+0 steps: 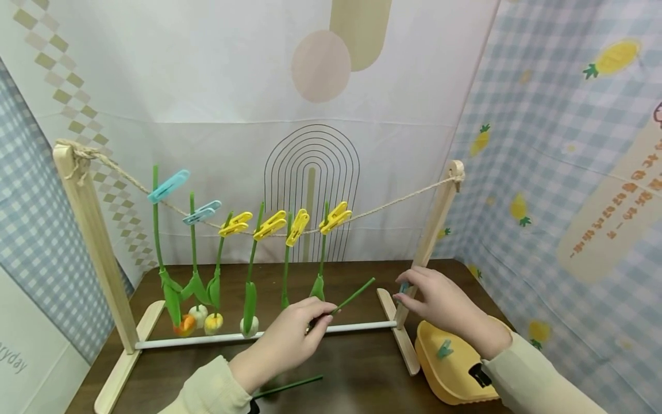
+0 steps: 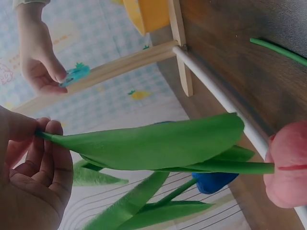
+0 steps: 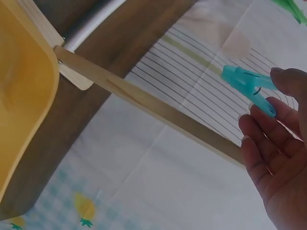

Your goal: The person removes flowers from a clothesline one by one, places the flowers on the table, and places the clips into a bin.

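Observation:
My left hand [image 1: 289, 336] pinches the green stem [image 1: 357, 295] of an artificial tulip. In the left wrist view its pink flower head [image 2: 290, 165] and broad green leaf [image 2: 163, 143] show, with the bloom farthest from the fingers. My right hand [image 1: 445, 302] pinches a teal clothespin [image 3: 247, 86] between thumb and fingers, near the right post. Several artificial tulips hang bloom-down from a rope [image 1: 393, 200], clipped by blue clothespins [image 1: 169, 186] and yellow clothespins [image 1: 270, 225]. A blue tulip [image 2: 213, 183] hangs behind the pink one in the left wrist view.
The rope spans two wooden posts [image 1: 95, 247], joined low down by a white bar [image 1: 357, 328]. A yellow basket [image 1: 431, 382] stands at the right, with a teal clothespin [image 1: 443, 348] in it. Another green stem [image 1: 289, 386] lies on the brown table near the left sleeve.

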Tool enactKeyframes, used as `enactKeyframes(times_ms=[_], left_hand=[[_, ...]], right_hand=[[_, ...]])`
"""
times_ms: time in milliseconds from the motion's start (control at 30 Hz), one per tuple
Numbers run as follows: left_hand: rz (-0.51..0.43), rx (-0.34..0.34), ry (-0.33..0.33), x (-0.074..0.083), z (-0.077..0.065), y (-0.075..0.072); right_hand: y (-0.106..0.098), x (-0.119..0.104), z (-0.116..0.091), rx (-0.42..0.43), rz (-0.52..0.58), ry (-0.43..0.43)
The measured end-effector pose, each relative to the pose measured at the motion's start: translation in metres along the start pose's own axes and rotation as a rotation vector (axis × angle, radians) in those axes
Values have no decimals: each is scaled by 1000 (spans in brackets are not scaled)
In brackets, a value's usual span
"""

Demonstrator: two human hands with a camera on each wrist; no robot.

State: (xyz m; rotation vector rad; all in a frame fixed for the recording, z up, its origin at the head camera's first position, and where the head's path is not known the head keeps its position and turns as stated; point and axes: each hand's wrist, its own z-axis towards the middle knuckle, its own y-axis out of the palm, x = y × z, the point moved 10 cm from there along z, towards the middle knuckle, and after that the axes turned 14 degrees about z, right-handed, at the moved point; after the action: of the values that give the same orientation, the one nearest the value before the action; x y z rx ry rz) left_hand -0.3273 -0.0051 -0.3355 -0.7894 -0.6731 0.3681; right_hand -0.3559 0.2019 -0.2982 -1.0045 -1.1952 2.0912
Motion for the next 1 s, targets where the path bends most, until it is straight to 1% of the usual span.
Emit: enactKeyframes(times_ms=[100,200,333,433,533,700,800,900,1000], left_hand=[[6,-23,-1,-1,-2,2],[10,-63,-8,-5,-5,5],[24,-130,-19,-13,-10,11],[55,-162,-16,-19,-15,15],[81,-185,-20,-25,-20,19],[97,-216,-34,-33,-27,24],[116,-222,-32,-36,-31,25],[133,-234,-30,-39,-35,28],[130,-253,-26,-41,-38,32]], right_hand=[[4,-3,-4,-3,1,-35],[6,-4,-8,6,4,-51],[8,1,-16,7,21,-22],[10,8,-23,-9,36,6],[14,18,-30,-31,40,57],[23,39,-41,-107,58,172],[28,50,-47,-142,83,230],[31,63,-53,-166,107,314],[35,72,-57,-187,122,362]])
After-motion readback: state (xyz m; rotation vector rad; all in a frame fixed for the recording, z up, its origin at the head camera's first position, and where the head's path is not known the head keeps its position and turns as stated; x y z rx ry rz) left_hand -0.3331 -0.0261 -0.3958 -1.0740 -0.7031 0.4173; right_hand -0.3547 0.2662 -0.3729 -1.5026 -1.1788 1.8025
